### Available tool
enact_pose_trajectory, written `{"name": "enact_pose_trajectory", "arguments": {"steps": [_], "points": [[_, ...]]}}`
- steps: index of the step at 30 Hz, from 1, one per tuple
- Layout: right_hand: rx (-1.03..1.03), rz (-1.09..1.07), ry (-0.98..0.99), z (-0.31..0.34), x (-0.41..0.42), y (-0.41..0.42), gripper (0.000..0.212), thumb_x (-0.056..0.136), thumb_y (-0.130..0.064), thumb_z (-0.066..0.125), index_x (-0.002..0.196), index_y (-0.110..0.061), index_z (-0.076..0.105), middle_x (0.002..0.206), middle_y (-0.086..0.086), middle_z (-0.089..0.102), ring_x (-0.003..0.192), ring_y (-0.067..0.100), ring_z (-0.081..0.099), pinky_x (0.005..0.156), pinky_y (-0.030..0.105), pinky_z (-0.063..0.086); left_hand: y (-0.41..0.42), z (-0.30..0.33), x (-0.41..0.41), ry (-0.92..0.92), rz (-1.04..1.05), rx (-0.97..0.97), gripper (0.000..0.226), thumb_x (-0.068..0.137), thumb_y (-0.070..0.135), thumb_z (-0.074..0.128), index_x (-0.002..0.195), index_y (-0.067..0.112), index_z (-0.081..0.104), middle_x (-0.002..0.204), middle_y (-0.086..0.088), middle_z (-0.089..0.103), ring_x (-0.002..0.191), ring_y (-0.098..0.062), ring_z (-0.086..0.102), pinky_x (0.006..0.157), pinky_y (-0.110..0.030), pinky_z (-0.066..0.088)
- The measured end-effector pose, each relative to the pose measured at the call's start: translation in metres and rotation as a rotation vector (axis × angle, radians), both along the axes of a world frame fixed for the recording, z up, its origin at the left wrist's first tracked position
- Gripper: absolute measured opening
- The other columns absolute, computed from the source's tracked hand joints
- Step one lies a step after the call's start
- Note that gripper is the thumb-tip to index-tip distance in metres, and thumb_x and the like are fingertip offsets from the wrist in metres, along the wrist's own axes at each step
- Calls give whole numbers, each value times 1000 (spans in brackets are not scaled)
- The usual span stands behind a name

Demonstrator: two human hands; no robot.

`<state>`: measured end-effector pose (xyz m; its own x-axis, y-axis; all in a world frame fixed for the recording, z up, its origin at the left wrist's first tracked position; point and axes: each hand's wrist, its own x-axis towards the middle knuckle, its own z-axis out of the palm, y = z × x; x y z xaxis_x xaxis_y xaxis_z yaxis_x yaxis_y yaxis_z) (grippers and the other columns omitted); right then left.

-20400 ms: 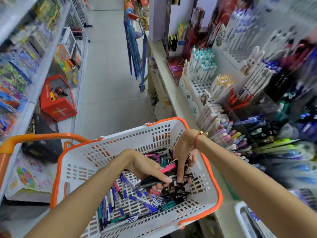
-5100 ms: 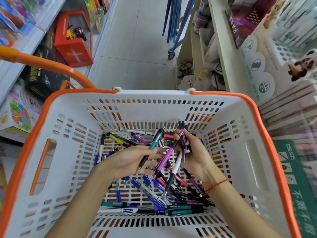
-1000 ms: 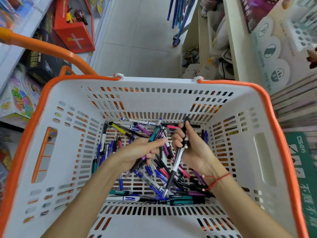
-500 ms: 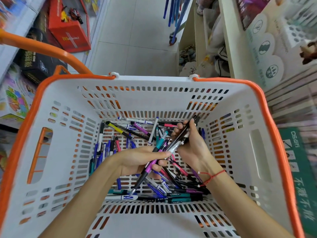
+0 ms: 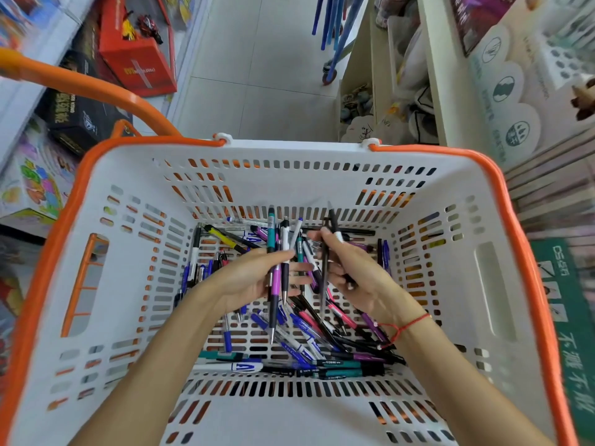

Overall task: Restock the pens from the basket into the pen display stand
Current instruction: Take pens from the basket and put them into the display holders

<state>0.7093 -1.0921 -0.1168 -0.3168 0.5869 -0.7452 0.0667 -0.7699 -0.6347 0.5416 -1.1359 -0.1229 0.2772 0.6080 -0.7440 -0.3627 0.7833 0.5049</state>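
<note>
White plastic with an orange rim, the basket (image 5: 96, 194) fills most of the head view, and both hands are down inside it. The left hand (image 5: 248, 278) has its fingers curled round a small bunch of pens (image 5: 277, 272) held roughly upright: a purple one, a teal one and a white one can be told apart. The right hand (image 5: 357, 275) pinches a dark pen (image 5: 331, 226) between thumb and fingers, its upper end poking out above the knuckles; a red string (image 5: 409, 323) circles that wrist.

Beneath the hands a loose heap of pens (image 5: 306, 342) lies criss-crossed on the basket floor, blue, purple, pink, black and teal, with a yellow one toward the far side.

The display stand (image 5: 547, 56) shows only in part at the upper right edge, a white block of holes behind a pale scalloped card, well apart from the hands.

Judged from this, the work sits in its gathering step: a handful has been collected but none of these pens has reached a slot, and the heap left in the basket looks large. Several more trips between basket and stand seem likely. How full the stand already is cannot be told from this angle.
</note>
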Motion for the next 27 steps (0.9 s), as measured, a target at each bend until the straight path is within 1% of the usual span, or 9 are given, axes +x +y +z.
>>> {"name": "enact_pose_trajectory", "arguments": {"steps": [6,8,10,11,15,18,21,24,27], "points": [[148,121,-95,-2,-5,-8,30,97,-35,54,109,-14,72,53,-5,49,49,7,41,45,13,33,-1,1,-1,22,-96,15,21,98,20,53,113,7,60,98,-14,74,92,-22,72,85,-41,58],[238,188,-191,-2,-8,-10,34,96,-37,56,88,-7,70,48,-6,36,43,8,28,44,16,26,-2,-1,-1,48,-136,-7,23,97,23,54,108,4,61,87,-10,74,82,-20,71,87,-43,57],[335,228,-275,-3,-9,-11,44,94,-37,59,60,-11,50,46,-4,26,38,8,20,44,20,20,-3,-4,-2,26,-122,-60,23,96,24,55,103,2,60,76,-8,69,73,-18,67,83,-42,59],[373,240,-303,-3,-9,-10,48,93,-37,60,55,-14,42,47,-3,26,37,8,19,43,20,20,-3,-5,-3,2,-120,-78,24,96,24,55,103,2,60,75,-7,67,71,-17,65,79,-39,60],[374,248,-342,-4,-8,-8,39,91,-36,64,68,-8,51,54,4,32,40,9,24,40,17,21,-5,-4,1,-54,-98,-86,28,96,28,55,108,3,61,83,-6,69,68,-12,64,57,-24,55],[333,210,-339,-2,-3,-5,39,85,-33,72,71,1,59,53,3,34,40,10,26,39,17,25,-6,-1,6,-53,-104,-63,30,97,26,54,118,6,57,94,-9,74,72,-13,70,57,-23,57],[317,211,-346,0,0,-1,43,81,-35,76,94,4,65,54,-1,39,40,7,29,40,16,28,-6,0,5,-114,-129,-47,26,93,28,55,110,8,58,79,-3,68,65,-12,64,58,-24,56],[240,271,-320,6,-4,4,34,95,-48,52,91,-14,56,59,-6,42,41,4,33,40,15,31,-4,-1,0,-170,-137,-48,27,91,27,58,108,7,62,75,-2,61,62,-11,58,58,-24,55],[92,159,-208,12,-3,14,34,105,-24,34,78,-14,53,65,0,45,46,8,36,42,18,31,-4,-3,-7,-183,-194,-56,38,91,27,59,118,0,62,78,-4,61,65,-12,58,59,-24,55]]}}
